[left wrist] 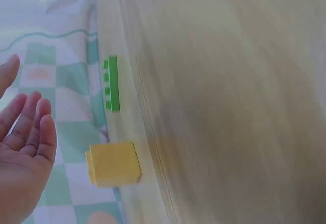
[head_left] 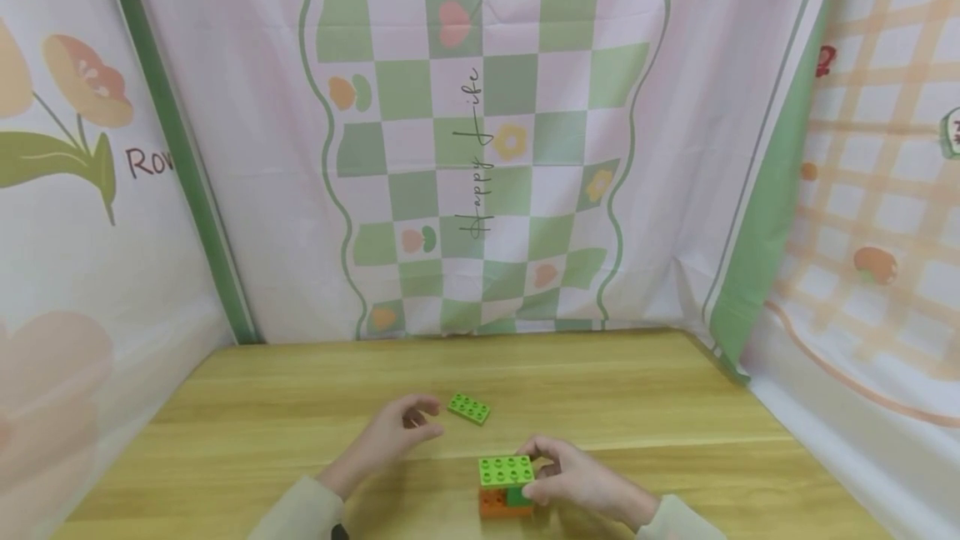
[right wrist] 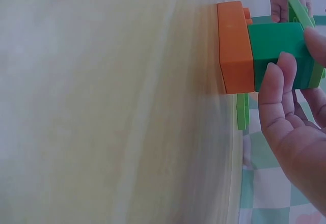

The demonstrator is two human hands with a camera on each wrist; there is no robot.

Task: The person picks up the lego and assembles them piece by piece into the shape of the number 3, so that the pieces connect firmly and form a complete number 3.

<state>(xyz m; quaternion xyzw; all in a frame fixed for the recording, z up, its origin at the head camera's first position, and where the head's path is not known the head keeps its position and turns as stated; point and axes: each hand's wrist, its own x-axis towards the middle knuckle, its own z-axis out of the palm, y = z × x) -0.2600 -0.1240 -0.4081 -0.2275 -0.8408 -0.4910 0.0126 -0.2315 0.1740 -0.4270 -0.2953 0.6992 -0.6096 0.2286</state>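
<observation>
My right hand grips a small stack of toy building bricks by its right side, thumb and fingers on the dark green brick. The stack has an orange brick at the bottom and a light green studded plate on top, reaching out over the orange one. My left hand is raised with loosely bent fingers and holds nothing. Just right of its fingertips another light green plate lies studs up on the table. A yellow block appears in the left wrist view; the head view does not show it.
The wooden table ends at a hanging cloth with green checks. Patterned cloths also hang on the left and right.
</observation>
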